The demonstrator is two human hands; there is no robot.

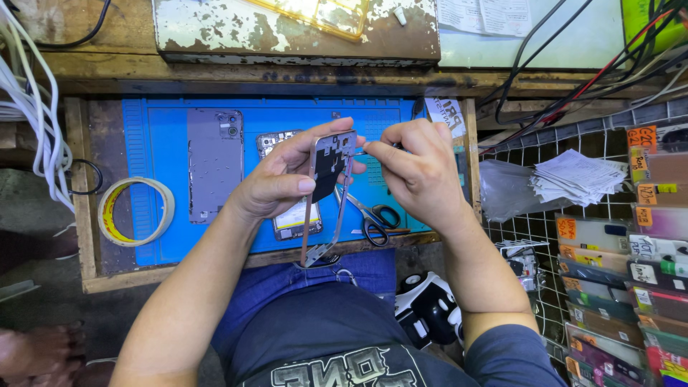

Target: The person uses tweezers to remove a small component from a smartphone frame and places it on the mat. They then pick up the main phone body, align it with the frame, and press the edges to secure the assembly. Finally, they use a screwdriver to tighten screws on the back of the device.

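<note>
My left hand (283, 175) holds a thin phone middle frame (328, 193) upright above the blue work mat (161, 150), gripping its top part where a dark board section sits. My right hand (419, 168) is pinched on a small slim tool (369, 150) whose tip touches the top edge of the frame. Under the hands, an opened phone body (295, 218) lies flat on the mat. A grey phone back cover (215, 163) lies to its left.
Scissors (373, 213) lie on the mat below my right hand. A roll of tape (135, 210) rests at the mat's left edge. White cables (29, 107) hang at left. A wire rack (616, 236) with packaged phone cases stands at right.
</note>
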